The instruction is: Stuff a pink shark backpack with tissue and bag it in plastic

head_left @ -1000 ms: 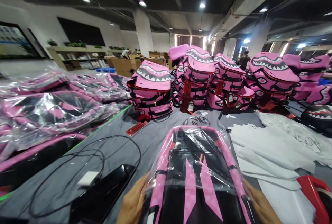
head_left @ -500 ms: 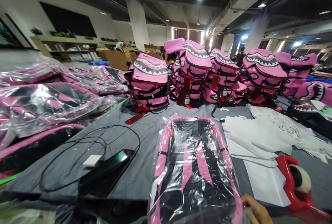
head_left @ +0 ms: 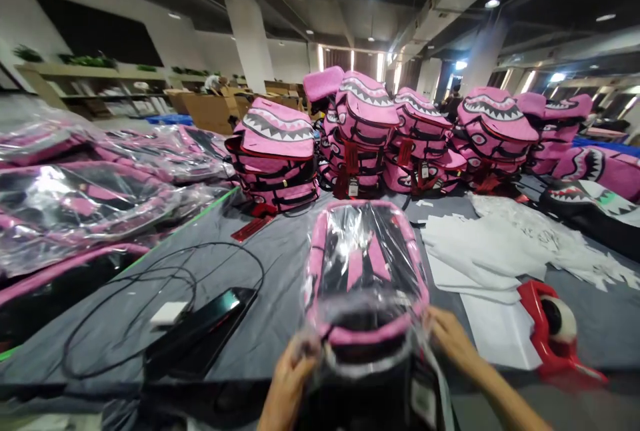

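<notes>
gripping bagged pink backpack (head_left: 367, 271) near end between left hand (head_left: 290, 378), right hand (head_left: 450, 341); both clenched on plastic.

Glossy clear plastic bag (head_left: 367, 264) wraps a pink cloth backpack (head_left: 364, 332); matt grey tabletop (head_left: 280, 271).

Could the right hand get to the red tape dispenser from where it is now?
Probably yes: the right hand grips the bagged backpack, and only white paper sheets lie flat between it and the tape dispenser.

Bare hands (head_left: 295, 378) and forearms — no sleeves, no gloves.
</notes>
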`<state>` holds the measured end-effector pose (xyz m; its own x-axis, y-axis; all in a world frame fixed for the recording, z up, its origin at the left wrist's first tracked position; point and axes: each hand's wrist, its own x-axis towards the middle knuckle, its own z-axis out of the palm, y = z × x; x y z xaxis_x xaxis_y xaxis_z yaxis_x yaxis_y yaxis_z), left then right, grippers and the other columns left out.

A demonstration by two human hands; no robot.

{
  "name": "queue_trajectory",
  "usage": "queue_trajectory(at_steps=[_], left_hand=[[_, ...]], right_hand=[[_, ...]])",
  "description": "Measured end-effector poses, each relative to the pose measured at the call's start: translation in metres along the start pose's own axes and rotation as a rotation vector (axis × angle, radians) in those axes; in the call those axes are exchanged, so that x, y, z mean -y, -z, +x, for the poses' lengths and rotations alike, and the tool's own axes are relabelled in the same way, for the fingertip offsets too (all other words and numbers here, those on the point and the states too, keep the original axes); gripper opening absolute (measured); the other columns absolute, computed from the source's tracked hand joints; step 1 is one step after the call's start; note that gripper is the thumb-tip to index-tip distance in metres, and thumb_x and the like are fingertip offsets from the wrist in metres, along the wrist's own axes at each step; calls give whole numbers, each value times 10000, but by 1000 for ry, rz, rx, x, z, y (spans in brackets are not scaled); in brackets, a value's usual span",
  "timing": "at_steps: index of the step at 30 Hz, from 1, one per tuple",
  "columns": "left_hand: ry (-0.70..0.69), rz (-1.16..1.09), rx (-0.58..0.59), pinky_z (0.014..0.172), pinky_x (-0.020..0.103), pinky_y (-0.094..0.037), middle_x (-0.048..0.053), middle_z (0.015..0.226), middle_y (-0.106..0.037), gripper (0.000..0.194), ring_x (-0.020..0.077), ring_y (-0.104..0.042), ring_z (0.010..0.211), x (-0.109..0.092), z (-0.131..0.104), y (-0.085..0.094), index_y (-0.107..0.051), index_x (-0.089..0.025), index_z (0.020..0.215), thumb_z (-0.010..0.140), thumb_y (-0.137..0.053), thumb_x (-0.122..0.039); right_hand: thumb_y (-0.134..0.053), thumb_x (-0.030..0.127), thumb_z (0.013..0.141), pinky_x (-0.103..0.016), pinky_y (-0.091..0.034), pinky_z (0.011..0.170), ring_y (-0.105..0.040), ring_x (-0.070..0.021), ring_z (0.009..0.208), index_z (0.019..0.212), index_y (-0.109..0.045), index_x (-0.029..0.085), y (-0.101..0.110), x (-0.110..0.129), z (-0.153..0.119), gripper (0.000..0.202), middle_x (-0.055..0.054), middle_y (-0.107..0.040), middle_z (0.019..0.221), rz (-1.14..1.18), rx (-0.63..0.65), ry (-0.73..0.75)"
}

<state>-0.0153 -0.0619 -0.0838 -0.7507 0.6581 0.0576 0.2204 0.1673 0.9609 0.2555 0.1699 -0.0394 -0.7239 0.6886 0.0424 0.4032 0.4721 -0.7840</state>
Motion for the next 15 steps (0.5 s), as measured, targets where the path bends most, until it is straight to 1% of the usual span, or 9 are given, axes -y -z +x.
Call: queue_trajectory(at_steps=[1, 3, 5, 6, 8, 10, 12, 13, 15], left_hand=[[-28, 13, -41, 839, 416, -527, 105, 915, -665, 452, 269, -638, 891, -4, -2, 11, -652, -159, 832, 692, -554, -578], [-149, 111, -384, 928, 410, -464, 117, 925, -631, 412, 252, -592, 937, -8, 4, 31, -614, -146, 750, 642, -522, -533], [149, 9, -651, 708, 338, -474, 77, 884, -591, 574, 185, -555, 747, -8, 10, 38, -603, -133, 883, 535, -633, -589], [324, -155, -664, 561, 299, -415, 45, 790, -566, 689, 152, -497, 611, -7, 8, 35, -561, -137, 931, 456, -673, -623], [580, -407, -374, 456, 277, -327, 67, 731, -607, 866, 152, -465, 504, -9, -4, 16, -514, -119, 962, 387, -654, -750], [622, -362, 52, 527, 339, -414, 173, 827, -661, 1011, 221, -569, 596, -17, -19, -18, -578, -49, 985, 431, -558, -894], [367, -211, 345, 886, 380, -476, 181, 1120, -665, 934, 272, -635, 997, -29, -25, -59, -655, -53, 1104, 588, -552, -826], [178, -143, 414, 1078, 366, -368, 139, 1284, -609, 831, 260, -553, 1215, -35, -22, -80, -652, -84, 1205, 689, -549, -728], [99, -151, 486, 1105, 385, -327, 139, 1338, -573, 850, 265, -541, 1218, -45, -11, -119, -569, -66, 1343, 702, -555, -625]], right_hand=[[-349, 491, 807, -352, -455, 805, -572, -197, 812, 780, -578, 131, 11, 4, 13, 427, -98, -616, 821, -40, -40, 25], [-395, 493, 707, -384, -434, 946, -599, -220, 981, 974, -642, 114, 35, 4, 31, 526, -120, -651, 1020, -68, -292, -3], [-458, 626, 651, -385, -443, 895, -599, -229, 896, 894, -639, 106, 52, -4, 30, 602, -136, -651, 943, -135, -436, -158], [-467, 704, 623, -378, -451, 826, -586, -223, 811, 792, -614, 112, 56, -8, 24, 633, -136, -638, 848, -139, -424, -265], [-450, 815, 554, -353, -451, 703, -569, -217, 723, 692, -556, 126, 51, -12, 4, 711, -135, -608, 744, -23, -269, -469], [-412, 865, 522, -336, -479, 679, -613, -239, 807, 811, -589, 106, 32, -7, -13, 832, -156, -638, 856, 182, -107, -569], [-460, 845, 558, -357, -508, 863, -617, -266, 1036, 1077, -602, 69, 7, 6, -21, 945, -170, -632, 1107, 148, -70, -519], [-509, 800, 617, -368, -474, 978, -581, -275, 1145, 1200, -574, 58, -6, 14, -21, 947, -171, -593, 1224, 13, -86, -474], [-580, 625, 776, -388, -406, 1073, -520, -299, 1253, 1352, -497, 42, -27, 29, -16, 823, -179, -480, 1392, -341, -134, -437]])
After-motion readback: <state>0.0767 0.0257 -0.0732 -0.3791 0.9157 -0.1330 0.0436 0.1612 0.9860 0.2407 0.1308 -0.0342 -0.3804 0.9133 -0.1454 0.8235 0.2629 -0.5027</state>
